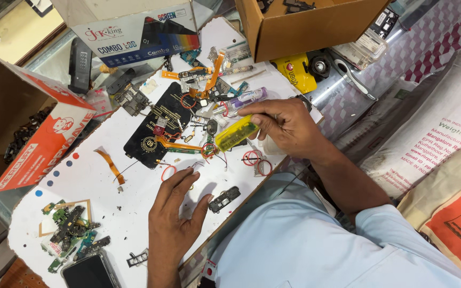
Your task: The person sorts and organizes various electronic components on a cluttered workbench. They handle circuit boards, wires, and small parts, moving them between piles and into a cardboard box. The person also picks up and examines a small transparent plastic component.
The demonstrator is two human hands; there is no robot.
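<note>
My left hand (pixel 173 213) lies flat, palm down, on the white work board (pixel 108 213), fingers spread and holding nothing. Its fingertips rest near a small red ring (pixel 168 172) and thin wires. My right hand (pixel 289 128) grips a yellow translucent tool handle (pixel 236 133) and holds it over a clutter of small phone parts. A black phone back panel (pixel 158 130) with orange flex cables lies just left of the tool. A small black component (pixel 224 199) sits beside my left thumb.
Small circuit boards (pixel 70 229) and a dark phone (pixel 89 272) lie at the near left. An open red and white carton (pixel 22 133) stands on the left, a brown cardboard box (pixel 305 26) at the back, a yellow container (pixel 294 72) beside it, printed sacks (pixel 433 122) on the right.
</note>
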